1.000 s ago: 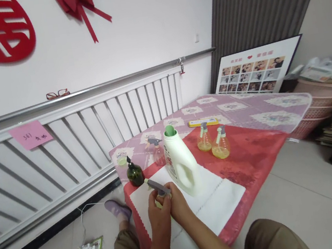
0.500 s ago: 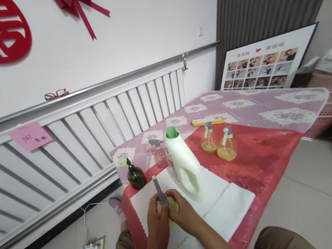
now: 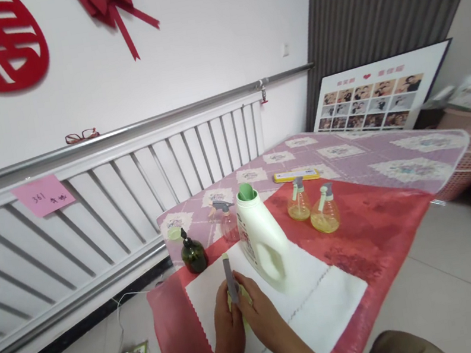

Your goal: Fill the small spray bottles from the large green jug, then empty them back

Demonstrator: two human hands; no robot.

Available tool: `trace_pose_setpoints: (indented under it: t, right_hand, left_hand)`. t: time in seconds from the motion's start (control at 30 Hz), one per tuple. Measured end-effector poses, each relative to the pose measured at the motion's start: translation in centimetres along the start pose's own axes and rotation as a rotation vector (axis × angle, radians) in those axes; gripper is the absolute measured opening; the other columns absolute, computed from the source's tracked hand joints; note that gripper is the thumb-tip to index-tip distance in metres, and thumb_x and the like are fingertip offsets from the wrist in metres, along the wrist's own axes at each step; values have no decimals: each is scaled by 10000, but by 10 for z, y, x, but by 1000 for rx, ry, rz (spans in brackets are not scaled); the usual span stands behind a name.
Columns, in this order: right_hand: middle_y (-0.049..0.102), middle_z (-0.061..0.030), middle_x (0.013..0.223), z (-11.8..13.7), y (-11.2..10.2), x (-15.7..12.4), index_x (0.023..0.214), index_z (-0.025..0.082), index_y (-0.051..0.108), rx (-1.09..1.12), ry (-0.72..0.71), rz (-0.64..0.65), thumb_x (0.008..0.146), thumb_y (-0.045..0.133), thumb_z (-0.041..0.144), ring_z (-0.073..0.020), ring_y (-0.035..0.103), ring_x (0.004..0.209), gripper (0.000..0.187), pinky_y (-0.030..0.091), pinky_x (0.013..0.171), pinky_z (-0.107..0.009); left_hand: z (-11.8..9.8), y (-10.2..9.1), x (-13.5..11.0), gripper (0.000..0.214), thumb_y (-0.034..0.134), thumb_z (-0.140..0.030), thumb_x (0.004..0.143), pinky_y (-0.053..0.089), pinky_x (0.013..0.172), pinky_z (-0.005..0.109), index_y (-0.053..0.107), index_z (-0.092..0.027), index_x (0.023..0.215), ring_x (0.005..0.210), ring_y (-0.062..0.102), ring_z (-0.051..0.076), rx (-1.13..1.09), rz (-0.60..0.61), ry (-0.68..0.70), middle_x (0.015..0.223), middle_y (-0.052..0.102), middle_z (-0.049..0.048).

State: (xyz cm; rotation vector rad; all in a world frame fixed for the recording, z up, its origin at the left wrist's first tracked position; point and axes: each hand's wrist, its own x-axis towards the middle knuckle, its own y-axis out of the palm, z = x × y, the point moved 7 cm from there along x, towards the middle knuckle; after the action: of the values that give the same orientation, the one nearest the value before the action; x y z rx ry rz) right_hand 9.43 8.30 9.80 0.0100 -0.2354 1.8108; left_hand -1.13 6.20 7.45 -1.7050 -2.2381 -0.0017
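Observation:
My left hand (image 3: pixel 226 313) and my right hand (image 3: pixel 257 305) are closed together round a small spray bottle (image 3: pixel 230 280) with a grey trigger head and yellowish liquid low in its body. Most of its body is hidden by my fingers. Just beyond my right hand stands a large pale-green jug (image 3: pixel 264 238) with a handle, its mouth uncovered and green inside. A dark green pump bottle (image 3: pixel 193 253) stands to the left. Behind the jug's left side is a clear pinkish spray bottle (image 3: pixel 228 223). Two spray bottles with yellow liquid, one nearer (image 3: pixel 325 210) and one farther (image 3: pixel 298 201), stand to the right.
A white cloth (image 3: pixel 323 300) lies over a red cloth (image 3: pixel 374 225) on the table with a purple patterned cover (image 3: pixel 421 151). Behind the bottles lies a yellow flat box (image 3: pixel 296 176). A green cap (image 3: pixel 174 233) rests at the table's left edge. A radiator (image 3: pixel 133 211) runs along the wall.
The spray bottle's head has turned more upright and faces forward, with both hands drawn closer round it. The red cloth's left edge now spreads over the leg and foot seen before.

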Motion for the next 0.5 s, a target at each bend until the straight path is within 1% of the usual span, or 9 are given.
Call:
trace_pose_setpoints:
  t: [0.1, 0.17, 0.27, 0.4, 0.5]
  right_hand:
    - [542, -142, 1341, 5, 1, -1, 1318, 152, 494, -44, -11, -10, 884, 452, 338, -251, 485, 1271, 474, 365, 1093, -414]
    - [584, -133, 1270, 10, 1, -1, 1258, 158, 541, -65, -30, 9, 888, 443, 323, -243, 532, 1206, 418, 396, 1058, -395]
    - [625, -113, 1178, 13, -2, 0, 1156, 176, 593, -71, -18, 27, 877, 455, 302, -236, 581, 1118, 336, 444, 990, -378]
    - [645, -79, 1101, 14, -5, 2, 1049, 202, 619, -73, 3, -2, 817, 494, 227, -225, 600, 1062, 265, 460, 949, -362]
    - [648, -64, 1057, 14, -7, 4, 991, 209, 624, -80, 16, -38, 753, 514, 167, -225, 600, 1041, 267, 455, 939, -358]
  left_hand:
    - [1, 2, -1, 406, 442, -406, 903, 436, 1009, 441, 492, -197, 1247, 1159, 574, 264, -2, 2, -4, 1244, 609, 118]
    - [1, 0, -2, 381, 441, -369, 897, 440, 996, 446, 466, -189, 1232, 1136, 583, 263, -1, -30, -7, 1216, 611, 124]
    - [2, -2, -3, 340, 446, -333, 881, 451, 972, 445, 451, -184, 1186, 1128, 582, 267, 5, -69, -23, 1187, 609, 130]
    - [1, 0, -5, 333, 441, -313, 874, 452, 961, 446, 449, -183, 1181, 1116, 585, 271, 30, -30, -63, 1183, 606, 134]
    - [2, 1, -8, 364, 432, -314, 877, 447, 970, 443, 438, -178, 1214, 1138, 575, 271, 30, -47, -81, 1220, 594, 143]
